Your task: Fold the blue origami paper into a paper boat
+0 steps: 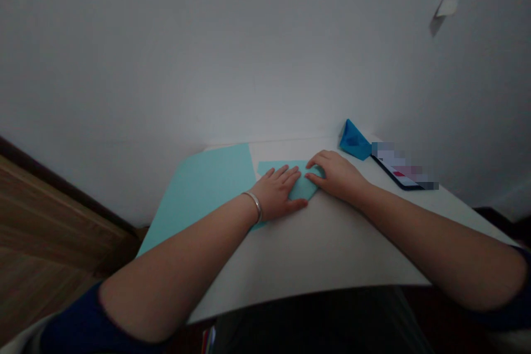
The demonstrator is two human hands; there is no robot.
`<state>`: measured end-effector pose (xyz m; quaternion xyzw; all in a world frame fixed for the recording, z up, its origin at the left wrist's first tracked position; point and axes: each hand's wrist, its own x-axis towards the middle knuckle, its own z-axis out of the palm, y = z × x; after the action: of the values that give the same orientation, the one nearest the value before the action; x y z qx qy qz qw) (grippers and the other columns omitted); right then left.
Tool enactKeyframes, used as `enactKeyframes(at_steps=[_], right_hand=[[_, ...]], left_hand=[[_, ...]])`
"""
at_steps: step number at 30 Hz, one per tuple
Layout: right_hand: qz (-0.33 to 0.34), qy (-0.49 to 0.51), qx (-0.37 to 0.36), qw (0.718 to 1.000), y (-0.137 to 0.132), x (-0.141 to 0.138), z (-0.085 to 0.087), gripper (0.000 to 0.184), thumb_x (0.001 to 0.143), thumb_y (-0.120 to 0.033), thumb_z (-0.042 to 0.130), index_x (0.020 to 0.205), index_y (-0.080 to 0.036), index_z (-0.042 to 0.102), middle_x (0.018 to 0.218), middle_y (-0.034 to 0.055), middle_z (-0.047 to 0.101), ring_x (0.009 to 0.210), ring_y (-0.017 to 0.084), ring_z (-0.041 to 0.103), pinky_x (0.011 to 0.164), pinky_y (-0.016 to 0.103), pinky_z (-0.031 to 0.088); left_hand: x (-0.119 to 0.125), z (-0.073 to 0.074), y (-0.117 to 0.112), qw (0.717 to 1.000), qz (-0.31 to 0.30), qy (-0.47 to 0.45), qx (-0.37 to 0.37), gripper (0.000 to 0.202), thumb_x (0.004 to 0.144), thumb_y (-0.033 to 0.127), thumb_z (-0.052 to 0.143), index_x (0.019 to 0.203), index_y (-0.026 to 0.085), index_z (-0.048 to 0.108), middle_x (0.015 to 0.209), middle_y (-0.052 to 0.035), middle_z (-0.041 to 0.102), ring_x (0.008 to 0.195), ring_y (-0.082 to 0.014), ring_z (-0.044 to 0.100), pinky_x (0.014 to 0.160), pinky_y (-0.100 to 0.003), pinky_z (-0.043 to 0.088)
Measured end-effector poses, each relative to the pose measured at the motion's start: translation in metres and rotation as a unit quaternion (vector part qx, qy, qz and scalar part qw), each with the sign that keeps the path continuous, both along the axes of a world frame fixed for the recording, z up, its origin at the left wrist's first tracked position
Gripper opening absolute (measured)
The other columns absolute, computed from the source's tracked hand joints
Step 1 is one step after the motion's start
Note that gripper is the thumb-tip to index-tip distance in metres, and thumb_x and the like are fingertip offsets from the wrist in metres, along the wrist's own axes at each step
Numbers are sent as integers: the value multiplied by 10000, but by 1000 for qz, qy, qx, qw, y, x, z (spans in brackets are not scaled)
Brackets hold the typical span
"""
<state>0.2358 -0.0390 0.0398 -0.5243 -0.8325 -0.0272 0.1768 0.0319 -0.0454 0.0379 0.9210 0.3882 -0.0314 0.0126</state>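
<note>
A light teal piece of folded paper (302, 191) lies on the white table, partly covered by both hands. My left hand (277, 191) is pressed flat on it with fingers spread, a silver bangle around the wrist. At the paper's right end, my right hand (334, 174) curls its thumb and fingertips around the edge, gripping it. Left of the hands a large light teal sheet (211, 191) lies flat, its lower part passing behind my left forearm.
A blue folded paper shape (353, 141) stands at the table's back right. Beside it lies a tablet-like device (400, 171) with a blurred screen. The white table (315, 254) meets a pale wall behind. A wooden panel (50, 238) is at the left.
</note>
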Motion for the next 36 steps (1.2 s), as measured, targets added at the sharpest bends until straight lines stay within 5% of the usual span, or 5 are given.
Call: enactKeyframes(at_steps=[5, 8, 13, 27, 36], right_hand=[[28, -38, 34, 998, -8, 0, 11, 187, 819, -358, 602, 854, -212, 713, 937, 73, 652, 941, 238, 534, 875, 366, 376], [48, -26, -5, 999, -13, -1, 14, 174, 812, -364, 617, 835, -225, 719, 911, 58, 648, 889, 209, 555, 805, 326, 398], [65, 9, -74, 995, -15, -5, 9, 127, 800, -308, 630, 814, -220, 721, 863, 39, 651, 797, 167, 572, 734, 280, 406], [85, 31, -56, 994, -16, -10, 4, 49, 778, -191, 596, 761, -176, 640, 801, 46, 603, 751, 158, 537, 736, 273, 394], [76, 31, -69, 994, -17, -9, 0, 182, 740, -340, 659, 811, -182, 603, 847, 58, 587, 827, 198, 538, 735, 297, 394]], left_hand=[[1, -1, 1, 1000, 11, -4, -8, 800, 898, 639, 274, 1483, 99, 200, 1564, -122, 162, 1445, -281, 127, 1155, -474, 153], [2, -2, 1, 1000, 20, -6, -10, 805, 891, 655, 264, 1481, 110, 208, 1569, -115, 132, 1446, -291, 121, 1147, -528, 138], [3, -1, 0, 999, 29, -10, -14, 820, 882, 686, 227, 1482, 127, 204, 1571, -112, 115, 1448, -301, 102, 1127, -587, 130], [1, -2, 0, 1000, 19, -14, -13, 718, 916, 614, 223, 1495, 193, 163, 1575, -56, 138, 1444, -308, 119, 1116, -612, 140], [3, 2, 0, 999, 22, -13, -30, 762, 880, 653, 299, 1489, 211, 184, 1573, -60, 157, 1442, -321, 119, 1121, -599, 145]])
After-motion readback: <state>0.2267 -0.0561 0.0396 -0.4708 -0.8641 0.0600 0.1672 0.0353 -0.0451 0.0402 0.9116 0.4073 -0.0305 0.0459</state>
